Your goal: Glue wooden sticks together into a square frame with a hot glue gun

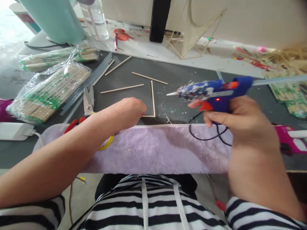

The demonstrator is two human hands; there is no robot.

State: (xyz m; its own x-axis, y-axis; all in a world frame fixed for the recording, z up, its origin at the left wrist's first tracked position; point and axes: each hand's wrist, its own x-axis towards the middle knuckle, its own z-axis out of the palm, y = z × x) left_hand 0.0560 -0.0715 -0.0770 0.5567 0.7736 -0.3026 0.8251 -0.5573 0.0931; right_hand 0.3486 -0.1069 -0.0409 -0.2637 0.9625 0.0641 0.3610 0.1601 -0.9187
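Wooden sticks (149,78) inside mat (177,73) edges

Left hand (131,108): low, fingers curled under | right hand (242,113): raised, fingers curled inward

1 head-worn view, looking forward and down from above, close over the hands, no second view sharing it

Black-and-white striped top (120,204) (sleeves (249,209) striped too), two white drawstrings (145,204), dark legwear (189,185).
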